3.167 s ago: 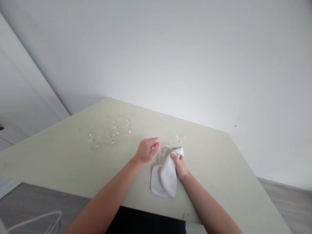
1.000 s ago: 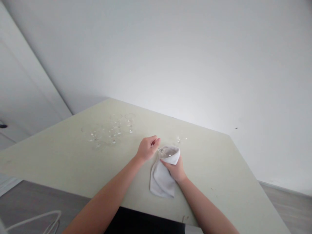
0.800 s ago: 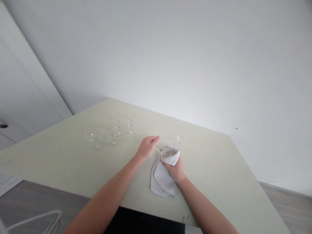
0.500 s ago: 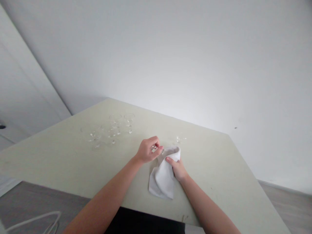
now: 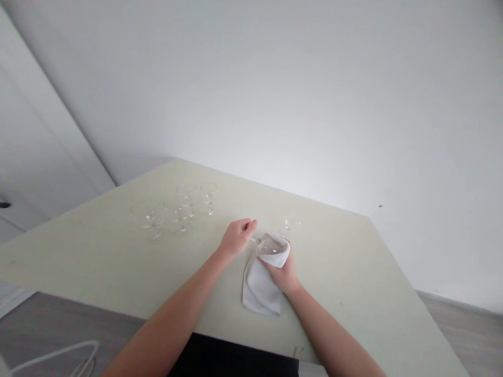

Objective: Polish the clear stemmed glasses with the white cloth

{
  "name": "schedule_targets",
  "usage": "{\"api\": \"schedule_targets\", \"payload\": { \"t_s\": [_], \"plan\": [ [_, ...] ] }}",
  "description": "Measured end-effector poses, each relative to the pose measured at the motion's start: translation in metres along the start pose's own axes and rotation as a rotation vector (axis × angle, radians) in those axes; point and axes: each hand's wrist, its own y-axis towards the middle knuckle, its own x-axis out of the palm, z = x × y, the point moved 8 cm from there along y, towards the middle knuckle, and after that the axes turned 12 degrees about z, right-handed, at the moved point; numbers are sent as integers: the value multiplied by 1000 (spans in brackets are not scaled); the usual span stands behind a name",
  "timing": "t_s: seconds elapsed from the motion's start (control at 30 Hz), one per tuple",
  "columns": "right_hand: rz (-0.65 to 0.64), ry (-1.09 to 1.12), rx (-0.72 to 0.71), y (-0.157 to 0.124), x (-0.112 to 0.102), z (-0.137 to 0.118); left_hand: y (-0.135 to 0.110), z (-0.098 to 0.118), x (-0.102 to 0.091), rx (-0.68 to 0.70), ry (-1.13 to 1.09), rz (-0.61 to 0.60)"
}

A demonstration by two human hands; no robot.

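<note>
Over the middle of the table, a clear stemmed glass (image 5: 270,247) lies tilted on its side with its bowl wrapped in a white cloth (image 5: 262,288). My left hand (image 5: 238,235) is closed around the stem end, its fingers partly hiding the stem and foot. Cupped beneath the bowl, my right hand (image 5: 284,272) holds the cloth against the glass. The cloth's loose end hangs down toward the table's near edge. Just behind my right hand, another clear glass (image 5: 290,225) stands on the table, partly hidden.
Several clear stemmed glasses stand on the left part of the pale table (image 5: 353,272), among them a wide one (image 5: 151,217) and a narrower one (image 5: 209,198). A white wall (image 5: 275,104) borders the far side. A white curved bar (image 5: 55,353) shows at lower left.
My right hand has turned under the glass, and the cloth now opens upward, showing the bowl. My left hand has rotated at the stem, its thumb now pointing up.
</note>
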Motion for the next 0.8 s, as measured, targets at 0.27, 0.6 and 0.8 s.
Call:
{"api": "schedule_targets", "payload": {
  "t_s": [0.27,0.6,0.8],
  "plan": [
    [67,74,223,-4,-7,28,-1,4,-2,2,-3,10],
    [153,109,331,-1,-14,31,-4,7,1,58,34,-16],
    [179,157,351,2,-21,38,-4,8,2,78,-17,-45]
  ]
}}
